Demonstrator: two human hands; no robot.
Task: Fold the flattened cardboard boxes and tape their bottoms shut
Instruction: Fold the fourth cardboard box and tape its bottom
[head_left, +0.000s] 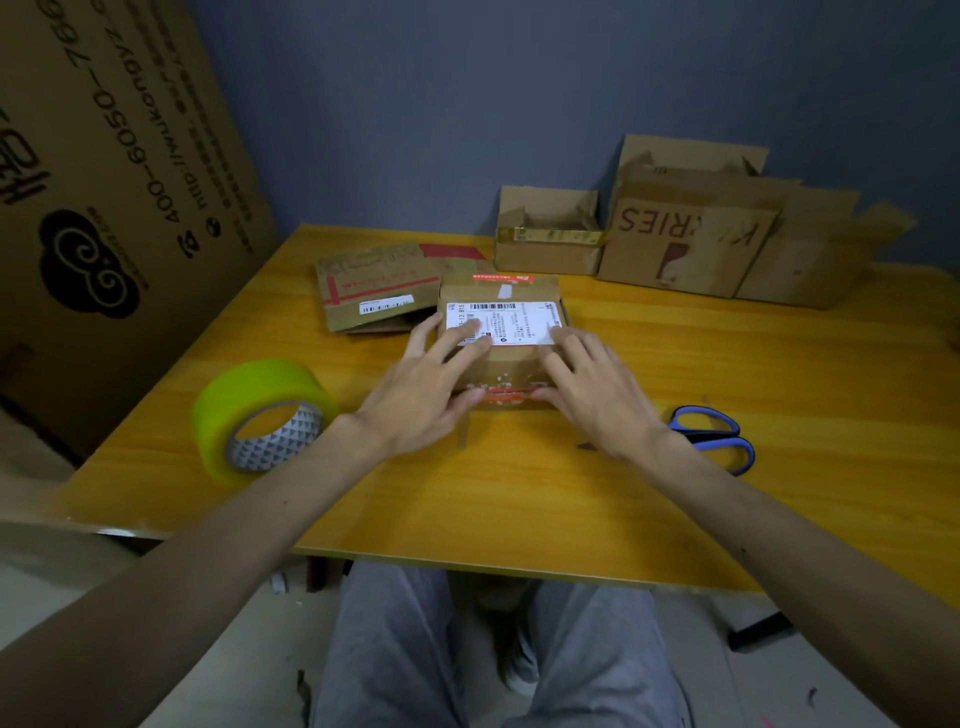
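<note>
A small brown cardboard box (511, 364) with a white shipping label on top stands in the middle of the yellow table (519, 493). My left hand (426, 384) lies flat on its left side, fingers stretched over the label's corner. My right hand (592, 389) presses its right side with straight fingers, thumb at the near edge. A flattened box (374, 291) with red print lies just behind on the left. A roll of green tape (260, 415) stands left of my left hand. Blue-handled scissors (717, 436) lie right of my right wrist.
Folded open boxes line the table's back edge: a small one (545, 244), a larger one (680, 244) printed with letters, another (810, 260) at the far right. A big cardboard sheet (104, 182) leans on the left wall. My knees are under the table's near edge.
</note>
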